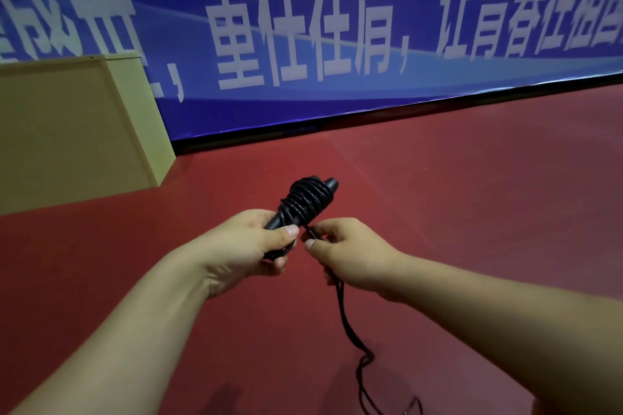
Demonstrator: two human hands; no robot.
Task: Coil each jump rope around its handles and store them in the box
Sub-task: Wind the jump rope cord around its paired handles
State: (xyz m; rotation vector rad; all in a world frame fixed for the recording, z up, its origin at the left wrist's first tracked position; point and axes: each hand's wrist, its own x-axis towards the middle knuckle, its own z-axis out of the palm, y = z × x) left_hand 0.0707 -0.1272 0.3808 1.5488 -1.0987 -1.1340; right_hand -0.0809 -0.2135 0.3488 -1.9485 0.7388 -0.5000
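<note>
One rope part-wound, loose length left

One black jump rope [305, 204] is in hand at frame centre, its turns bunched round the black handles [328, 185], whose free end points toward 1 o'clock. Whether both handles sit under the coil cannot be told.

Left hand [249, 246]: fingers and thumb curled round the lower end of the handles, holding them firm.

Right hand [347, 248]: thumb and fingers pinching the rope just at 5 o'clock of the coil. From this hand the loose rope [350, 330] hangs toward 6 o'clock and trails in loops onto the red floor [472, 195].

Progress, as judged: winding is well along, with many turns laid, but a fair loose length is not yet wrapped, and the end is not secured. Storage has not begun.

Surroundings: a tan box-like cabinet [74, 131] stands at 10 o'clock; whether it is the storage box cannot be told. A blue banner [337, 27] with white characters runs across 12 o'clock. No other ropes are in view.
</note>
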